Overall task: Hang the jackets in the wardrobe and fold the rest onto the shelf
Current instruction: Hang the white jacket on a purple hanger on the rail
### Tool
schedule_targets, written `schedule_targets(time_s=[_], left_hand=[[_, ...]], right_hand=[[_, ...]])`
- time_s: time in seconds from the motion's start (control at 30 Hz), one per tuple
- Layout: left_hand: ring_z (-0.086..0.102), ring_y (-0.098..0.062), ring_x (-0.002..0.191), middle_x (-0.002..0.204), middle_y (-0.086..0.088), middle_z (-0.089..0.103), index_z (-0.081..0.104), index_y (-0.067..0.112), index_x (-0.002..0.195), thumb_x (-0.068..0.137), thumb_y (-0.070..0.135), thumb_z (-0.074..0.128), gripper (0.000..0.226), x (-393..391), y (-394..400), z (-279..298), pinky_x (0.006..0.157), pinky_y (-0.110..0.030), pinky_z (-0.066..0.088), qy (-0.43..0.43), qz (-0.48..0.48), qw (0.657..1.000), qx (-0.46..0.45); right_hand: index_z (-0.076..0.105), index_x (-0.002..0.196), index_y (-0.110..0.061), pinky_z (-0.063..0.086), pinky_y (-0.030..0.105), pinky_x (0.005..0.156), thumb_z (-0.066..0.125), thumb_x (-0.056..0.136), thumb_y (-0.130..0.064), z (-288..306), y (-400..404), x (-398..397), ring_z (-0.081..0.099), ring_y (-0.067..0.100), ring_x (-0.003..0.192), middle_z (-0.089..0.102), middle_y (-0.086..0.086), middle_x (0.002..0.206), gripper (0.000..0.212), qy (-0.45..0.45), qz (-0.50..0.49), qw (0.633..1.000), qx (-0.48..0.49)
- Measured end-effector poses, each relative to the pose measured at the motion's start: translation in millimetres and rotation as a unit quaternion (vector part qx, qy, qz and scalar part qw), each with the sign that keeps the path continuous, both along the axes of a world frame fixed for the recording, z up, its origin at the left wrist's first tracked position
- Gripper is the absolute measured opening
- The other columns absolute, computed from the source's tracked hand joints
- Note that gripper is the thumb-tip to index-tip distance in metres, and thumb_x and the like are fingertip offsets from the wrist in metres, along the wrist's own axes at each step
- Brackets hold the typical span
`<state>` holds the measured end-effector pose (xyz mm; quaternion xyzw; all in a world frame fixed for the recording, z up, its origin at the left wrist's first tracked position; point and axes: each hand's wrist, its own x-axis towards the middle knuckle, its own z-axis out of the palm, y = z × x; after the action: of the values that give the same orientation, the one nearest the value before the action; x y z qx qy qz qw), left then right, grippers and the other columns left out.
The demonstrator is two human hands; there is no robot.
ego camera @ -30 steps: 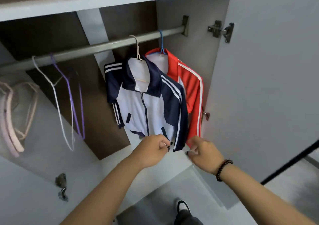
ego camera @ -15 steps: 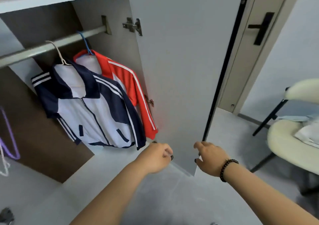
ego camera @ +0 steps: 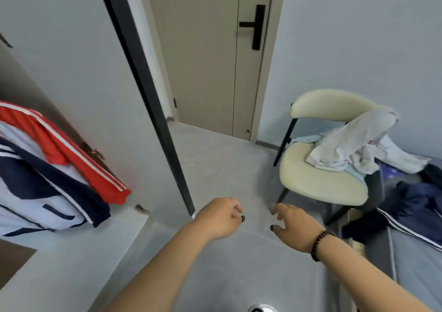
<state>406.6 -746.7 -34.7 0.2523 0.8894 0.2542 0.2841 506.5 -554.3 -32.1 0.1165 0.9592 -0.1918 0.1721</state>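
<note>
Open wardrobe door (ego camera: pixel 91 77) at left, with a navy-and-white jacket (ego camera: pixel 35 192) and a red jacket (ego camera: pixel 71 154) hanging side by side inside. Cream chair (ego camera: pixel 318 182) at right, carrying a heap of pale clothes (ego camera: pixel 354 144); a dark navy garment (ego camera: pixel 416 209) lies just beside it. Left hand (ego camera: pixel 220 218) and right hand (ego camera: pixel 291 228) are held over the floor (ego camera: pixel 227 168), each grip loosely curled and empty.

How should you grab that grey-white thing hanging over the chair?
Probably by its top, where the pale garment drapes over the chair backrest. That end is highest and free, so come from above and in front, pinch the bunched cloth with the fingers and lift straight up. Other clothes lie under its lower end. Both hands hold nothing.
</note>
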Motion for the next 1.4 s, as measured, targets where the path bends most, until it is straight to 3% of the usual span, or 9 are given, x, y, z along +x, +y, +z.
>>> schedule_targets(time_s=[0.17, 0.37, 0.6, 0.77, 0.9, 1.0, 1.17, 1.4], left_hand=[[0.057, -0.002, 0.076, 0.079, 0.023, 0.056, 0.063, 0.031, 0.108, 0.085, 0.029, 0.048, 0.028, 0, 92, 1, 0.07, -0.023, 0.047, -0.004, -0.051, 0.999, 0.008], [0.057, -0.006, 0.08, 0.078, 0.021, 0.058, 0.064, 0.03, 0.108, 0.086, 0.022, 0.049, 0.028, -4, 185, 7, 0.072, -0.023, 0.048, -0.006, -0.112, 0.994, 0.018], [0.057, 0.005, 0.077, 0.079, 0.022, 0.061, 0.066, 0.028, 0.105, 0.085, 0.016, 0.051, 0.028, -13, 266, -4, 0.065, -0.012, 0.044, -0.049, -0.158, 0.986, 0.027], [0.057, 0.004, 0.074, 0.078, 0.019, 0.062, 0.063, 0.032, 0.096, 0.085, 0.014, 0.052, 0.024, -34, 327, -17, 0.057, -0.006, 0.039, -0.064, -0.183, 0.981, 0.027], [0.062, -0.006, 0.074, 0.076, 0.017, 0.064, 0.062, 0.033, 0.092, 0.084, 0.016, 0.053, 0.021, -61, 384, -25, 0.06, -0.016, 0.048, -0.083, -0.182, 0.979, 0.027], [0.065, -0.005, 0.081, 0.076, 0.016, 0.065, 0.062, 0.034, 0.091, 0.084, 0.015, 0.05, 0.023, -81, 433, -27, 0.06, -0.011, 0.043, -0.091, -0.197, 0.976, 0.024], [0.066, -0.006, 0.084, 0.081, 0.013, 0.066, 0.058, 0.039, 0.085, 0.087, 0.015, 0.049, 0.026, -97, 514, -30, 0.06, -0.015, 0.045, -0.119, -0.219, 0.968, 0.027], [0.065, -0.008, 0.089, 0.089, 0.008, 0.067, 0.057, 0.041, 0.086, 0.088, 0.017, 0.051, 0.025, -104, 592, -49, 0.066, -0.019, 0.047, -0.133, -0.242, 0.961, 0.006]], right_hand=[[0.045, 0.129, -0.023, 0.045, 0.025, 0.094, 0.053, 0.092, -0.038, 4, 84, 29, 0.053, 0.012, 0.11, 0.053, -0.004, 0.124, 0.041, -0.01, -0.057, 0.998, -0.007], [0.048, 0.126, -0.023, 0.044, 0.02, 0.088, 0.055, 0.091, -0.039, 6, 153, 52, 0.051, 0.007, 0.095, 0.056, -0.007, 0.117, 0.04, 0.009, -0.126, 0.992, -0.025], [0.048, 0.127, -0.02, 0.044, 0.021, 0.091, 0.055, 0.092, -0.036, 1, 211, 55, 0.053, 0.01, 0.101, 0.056, -0.004, 0.116, 0.04, 0.005, -0.182, 0.982, -0.045], [0.05, 0.126, -0.018, 0.043, 0.021, 0.091, 0.052, 0.093, -0.034, -3, 265, 41, 0.054, 0.012, 0.104, 0.058, -0.002, 0.117, 0.036, 0.005, -0.213, 0.976, -0.045], [0.052, 0.123, -0.017, 0.043, 0.019, 0.085, 0.052, 0.093, -0.032, -9, 316, 22, 0.053, 0.01, 0.098, 0.059, -0.001, 0.114, 0.034, -0.004, -0.243, 0.969, -0.046], [0.051, 0.122, -0.016, 0.042, 0.018, 0.08, 0.051, 0.093, -0.03, -12, 359, 4, 0.051, 0.009, 0.092, 0.058, -0.002, 0.111, 0.031, -0.005, -0.27, 0.962, -0.05], [0.05, 0.125, -0.02, 0.046, 0.021, 0.087, 0.05, 0.093, -0.03, -24, 421, -10, 0.055, 0.01, 0.1, 0.058, -0.005, 0.115, 0.034, -0.002, -0.318, 0.945, -0.078], [0.052, 0.122, -0.02, 0.041, 0.016, 0.076, 0.053, 0.092, -0.03, -55, 491, -5, 0.054, 0.007, 0.088, 0.058, -0.009, 0.099, 0.032, -0.032, -0.346, 0.931, -0.113]])
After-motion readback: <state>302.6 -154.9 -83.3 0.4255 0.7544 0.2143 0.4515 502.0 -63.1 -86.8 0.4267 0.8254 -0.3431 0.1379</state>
